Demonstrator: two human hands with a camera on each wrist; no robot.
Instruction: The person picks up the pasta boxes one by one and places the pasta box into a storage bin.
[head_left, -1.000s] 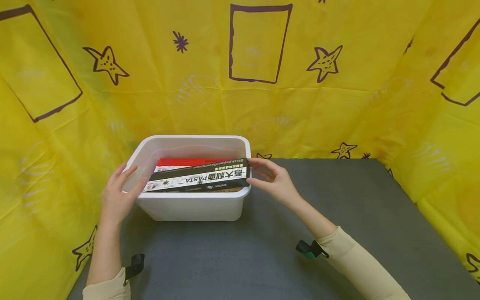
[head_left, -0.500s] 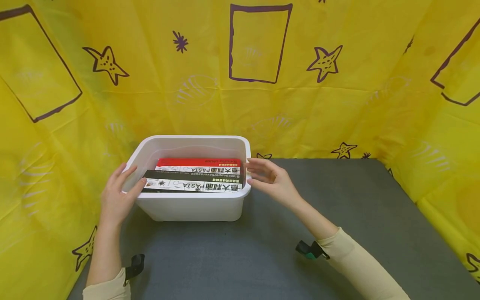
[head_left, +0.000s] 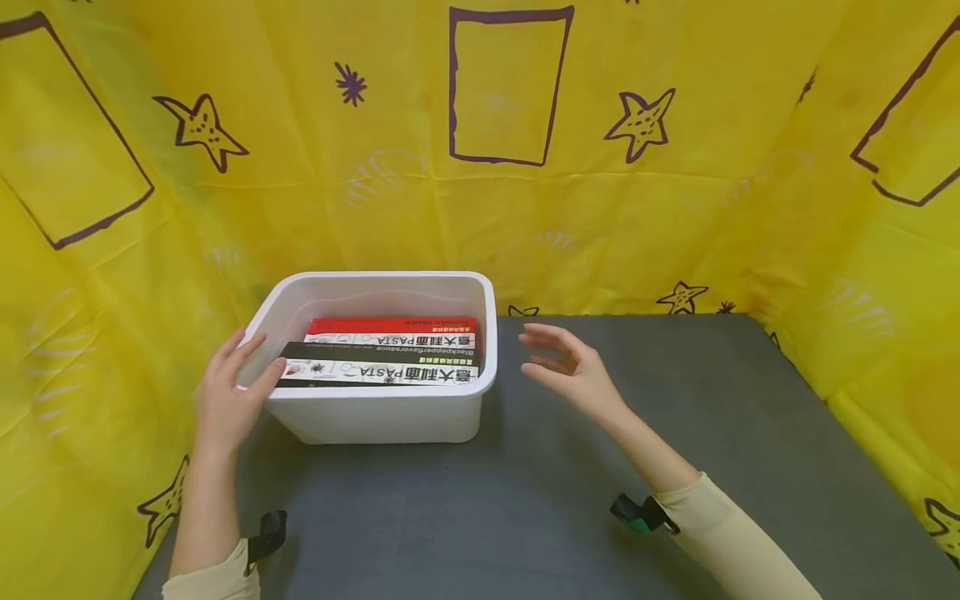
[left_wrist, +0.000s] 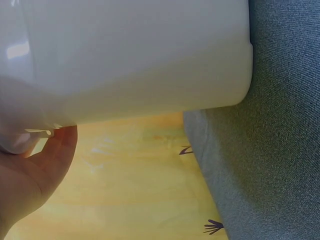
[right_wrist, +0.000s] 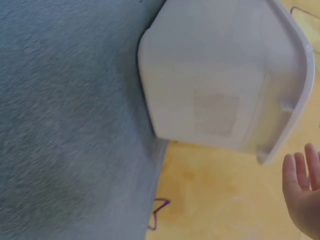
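Observation:
A white plastic bin (head_left: 390,417) stands on the dark grey tabletop, left of centre. Inside lie a black pasta box (head_left: 382,367) along the near side and a red pasta box (head_left: 393,325) behind it, both below the rim. My left hand (head_left: 228,400) grips the rim at the bin's near left corner, with the thumb reaching over the inside by the black box. In the left wrist view, fingers (left_wrist: 60,150) of the left hand show at the rim's underside. My right hand (head_left: 573,375) hovers beyond the bin's right side, its fingers loosely bent and holding nothing.
Yellow cloth (head_left: 405,192) with drawn stars and frames hangs behind and on both sides of the grey table (head_left: 480,517). Each wrist carries a black strapped device (head_left: 268,536). Tabletop stretches right and in front of the bin.
The black pasta box's raised right end has dropped, and the box now lies level inside the bin. My right hand has let go of it and moved right. My left hand stays at the rim.

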